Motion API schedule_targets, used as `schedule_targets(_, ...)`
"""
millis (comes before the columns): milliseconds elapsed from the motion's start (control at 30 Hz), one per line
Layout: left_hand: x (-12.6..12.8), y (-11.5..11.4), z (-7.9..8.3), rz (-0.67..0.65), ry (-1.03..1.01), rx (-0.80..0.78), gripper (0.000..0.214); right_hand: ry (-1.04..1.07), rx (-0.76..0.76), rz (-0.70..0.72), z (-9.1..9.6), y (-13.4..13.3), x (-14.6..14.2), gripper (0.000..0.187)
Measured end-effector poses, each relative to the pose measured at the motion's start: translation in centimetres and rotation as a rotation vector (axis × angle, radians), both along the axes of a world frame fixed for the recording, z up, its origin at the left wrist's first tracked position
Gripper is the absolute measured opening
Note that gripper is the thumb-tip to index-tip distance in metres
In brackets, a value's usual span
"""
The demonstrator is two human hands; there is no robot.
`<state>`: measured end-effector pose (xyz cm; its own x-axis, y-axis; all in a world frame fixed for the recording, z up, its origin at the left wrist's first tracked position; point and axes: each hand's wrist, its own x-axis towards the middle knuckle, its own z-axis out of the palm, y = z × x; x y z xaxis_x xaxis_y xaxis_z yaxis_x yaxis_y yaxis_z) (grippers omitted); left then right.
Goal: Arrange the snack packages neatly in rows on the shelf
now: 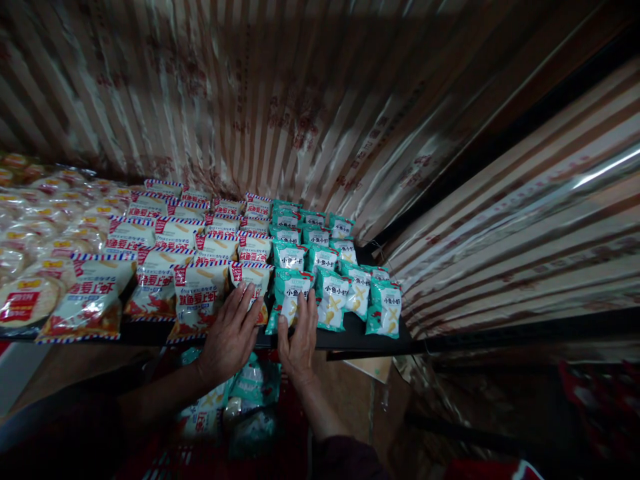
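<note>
My left hand (231, 331) lies flat, fingers spread, on the front red-and-white snack packet (200, 293) at the shelf's edge. My right hand (299, 337) rests open beside it, fingers stretched onto a teal snack packet (289, 293). Rows of red-and-white packets (165, 233) run back to the left, and rows of teal packets (320, 257) run back to the right. Both hands hold nothing.
The dark shelf (360, 333) ends at its front edge just under my hands. Round cracker packets (30, 293) fill the left side. Striped foil wrapping (300, 100) lines the back and right walls. A red basket with more packets (240, 400) sits below the shelf.
</note>
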<state>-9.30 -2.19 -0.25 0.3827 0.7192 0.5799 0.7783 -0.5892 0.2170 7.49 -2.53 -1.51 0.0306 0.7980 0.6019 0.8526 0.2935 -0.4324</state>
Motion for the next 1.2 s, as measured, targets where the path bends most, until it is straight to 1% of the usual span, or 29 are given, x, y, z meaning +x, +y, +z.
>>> schedule_targets(167, 0.2, -0.1, -0.2, 0.003, -0.033, 0.001, 0.058, -0.005, 0.003, -0.012, 0.2, -0.1, 0.0, 0.061)
schedule_targets(367, 0.2, 0.1, -0.3, 0.01, -0.03, -0.011, 0.057, -0.042, 0.01, -0.032, 0.1, -0.1, 0.0, 0.062)
schedule_targets(667, 0.5, 0.1, -0.4, 0.022, -0.031, -0.021, 0.059, -0.092, -0.019, -0.053, -0.1, -0.1, -0.1, 0.061)
schedule_targets(967, 0.7, -0.3, -0.7, -0.033, 0.026, 0.016, 0.053, -0.043, -0.012, -0.044, -0.1, -0.3, -0.1, 0.064)
schedule_targets(1200, 1.3, -1.5, -0.4, -0.092, 0.044, 0.036, 0.049, 0.013, 0.01, -0.039, 0.1, -0.3, 0.0, 0.06)
